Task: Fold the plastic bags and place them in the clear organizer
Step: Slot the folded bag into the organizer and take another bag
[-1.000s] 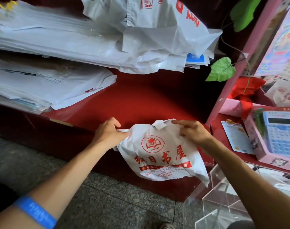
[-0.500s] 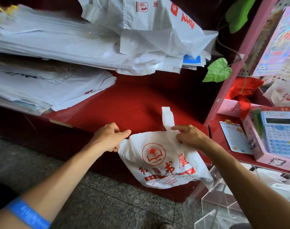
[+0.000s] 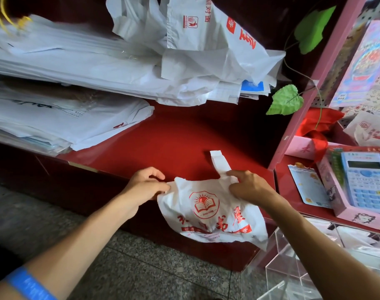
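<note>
A white plastic bag with a red book logo and red characters hangs over the front edge of the red shelf. My left hand pinches its top left corner. My right hand grips the top right part, below one handle strip that lies flat on the shelf. The clear organizer stands at the lower right, beneath my right forearm; some white bags lie in its far compartments.
Stacks of flat white bags fill the shelf's left side, and a loose heap of printed bags lies at the back. A pink upright bounds the shelf on the right. Beyond it sits a boxed blue calculator. Below is granite floor.
The bag's handle, folded down a second ago, now lies stretched out flat on the shelf. Both hands have stayed at the bag's top corners, and the bag hangs slightly lower.
</note>
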